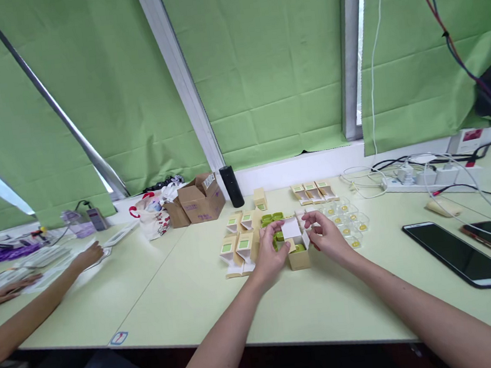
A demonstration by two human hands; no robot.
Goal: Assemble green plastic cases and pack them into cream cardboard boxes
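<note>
Box (299, 261), tan outside, white inside

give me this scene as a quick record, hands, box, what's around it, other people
left hand: at the left side of the small box; exact grip unclear
right hand: fingers at the box's right flap
small box: on the table, top open, something green inside
left of box: pale cartons with green squares
right of box: clear cups with yellow centres
far right: dark-screened phone
other person: hand and arm at far left
</note>
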